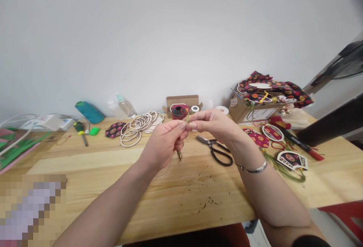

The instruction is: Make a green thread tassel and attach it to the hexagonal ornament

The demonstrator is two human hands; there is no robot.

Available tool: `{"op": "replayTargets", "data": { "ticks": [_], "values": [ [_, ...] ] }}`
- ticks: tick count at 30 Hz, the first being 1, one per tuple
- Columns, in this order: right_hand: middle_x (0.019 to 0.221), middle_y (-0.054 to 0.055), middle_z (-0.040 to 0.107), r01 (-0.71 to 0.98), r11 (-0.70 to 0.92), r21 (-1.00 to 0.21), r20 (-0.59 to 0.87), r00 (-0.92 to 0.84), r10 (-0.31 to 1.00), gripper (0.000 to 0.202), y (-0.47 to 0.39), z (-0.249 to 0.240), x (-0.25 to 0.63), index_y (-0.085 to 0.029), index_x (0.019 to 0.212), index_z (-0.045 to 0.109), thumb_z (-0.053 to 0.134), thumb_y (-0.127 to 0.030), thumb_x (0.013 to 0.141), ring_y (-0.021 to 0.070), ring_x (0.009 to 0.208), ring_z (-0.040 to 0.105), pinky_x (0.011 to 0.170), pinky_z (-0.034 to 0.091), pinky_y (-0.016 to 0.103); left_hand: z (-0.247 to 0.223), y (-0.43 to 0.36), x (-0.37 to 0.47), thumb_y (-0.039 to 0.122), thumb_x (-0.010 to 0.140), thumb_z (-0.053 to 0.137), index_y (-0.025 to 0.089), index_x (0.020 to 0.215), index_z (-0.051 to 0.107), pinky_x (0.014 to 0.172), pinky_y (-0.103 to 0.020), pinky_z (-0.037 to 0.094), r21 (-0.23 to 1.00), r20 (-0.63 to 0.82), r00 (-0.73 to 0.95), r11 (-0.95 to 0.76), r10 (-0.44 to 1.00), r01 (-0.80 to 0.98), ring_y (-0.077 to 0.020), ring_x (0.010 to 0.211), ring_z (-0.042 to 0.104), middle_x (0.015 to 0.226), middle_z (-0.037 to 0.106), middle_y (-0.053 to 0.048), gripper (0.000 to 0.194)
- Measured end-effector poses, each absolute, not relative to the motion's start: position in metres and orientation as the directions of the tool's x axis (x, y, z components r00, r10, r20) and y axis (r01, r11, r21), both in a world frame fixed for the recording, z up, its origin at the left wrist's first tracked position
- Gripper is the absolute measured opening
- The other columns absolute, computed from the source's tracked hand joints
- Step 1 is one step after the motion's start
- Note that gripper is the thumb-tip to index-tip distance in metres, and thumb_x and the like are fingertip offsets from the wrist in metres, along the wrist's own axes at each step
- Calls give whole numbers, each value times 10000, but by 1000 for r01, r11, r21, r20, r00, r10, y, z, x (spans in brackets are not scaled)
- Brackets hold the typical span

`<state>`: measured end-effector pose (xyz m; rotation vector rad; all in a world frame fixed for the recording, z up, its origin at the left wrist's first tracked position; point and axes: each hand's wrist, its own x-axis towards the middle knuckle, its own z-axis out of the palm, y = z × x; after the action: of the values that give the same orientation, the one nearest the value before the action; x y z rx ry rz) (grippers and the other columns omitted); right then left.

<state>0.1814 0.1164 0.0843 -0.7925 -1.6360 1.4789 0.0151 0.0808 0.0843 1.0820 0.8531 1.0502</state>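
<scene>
Above the middle of the wooden table, my left hand point(167, 141) is closed around a green thread tassel point(179, 156), whose loose ends hang below my fist. Thumb and fingers of my right hand point(211, 124) pinch the top of the same tassel, right beside my left fingertips. A bit of greenish-yellow thread sticks up over the pinch. Black-handled scissors point(217, 150) lie on the table just right of my hands. Dark thread clippings point(210, 199) are scattered nearer the front edge.
Wooden frames point(138, 126), a teal thread cone point(89, 112) and a screwdriver point(81, 132) lie left. At the back stands a small open box point(183, 99). On the right are a cardboard box point(256, 112) with patterned fabric, finished ornaments point(292, 160) and a black post point(331, 120).
</scene>
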Motion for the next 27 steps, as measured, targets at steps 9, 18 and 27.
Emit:
{"op": "replayTargets", "data": {
  "ticks": [9, 18, 27],
  "values": [
    [685, 2, 685, -272, -68, -960, 31, -347, 937, 212, 119, 71, 164, -190, 740, 744, 808, -315, 581, 82, 563, 508, 565, 390, 261, 84, 81, 15, 265, 783, 628, 123, 697, 643, 403, -171, 212, 962, -43, 286, 116, 957, -247, -43, 462, 298, 556, 414, 37, 167],
    [551, -18, 629, -290, 91, -953, 198, -365, 910, 280, 112, 76, 161, -170, 597, 581, 706, -387, 722, 115, 566, 591, 647, 456, 287, 83, 83, 16, 276, 803, 623, 111, 736, 645, 406, -154, 218, 928, -77, 351, 196, 933, -316, -29, 458, 279, 603, 468, 20, 179],
    [571, -19, 584, -229, 184, -956, 251, -313, 916, 283, 114, 75, 164, -171, 580, 562, 688, -363, 746, 105, 582, 533, 628, 433, 270, 81, 85, 15, 272, 809, 621, 132, 743, 641, 434, -164, 262, 939, -86, 365, 198, 927, -281, -35, 461, 320, 602, 471, 32, 157]
  ]
}}
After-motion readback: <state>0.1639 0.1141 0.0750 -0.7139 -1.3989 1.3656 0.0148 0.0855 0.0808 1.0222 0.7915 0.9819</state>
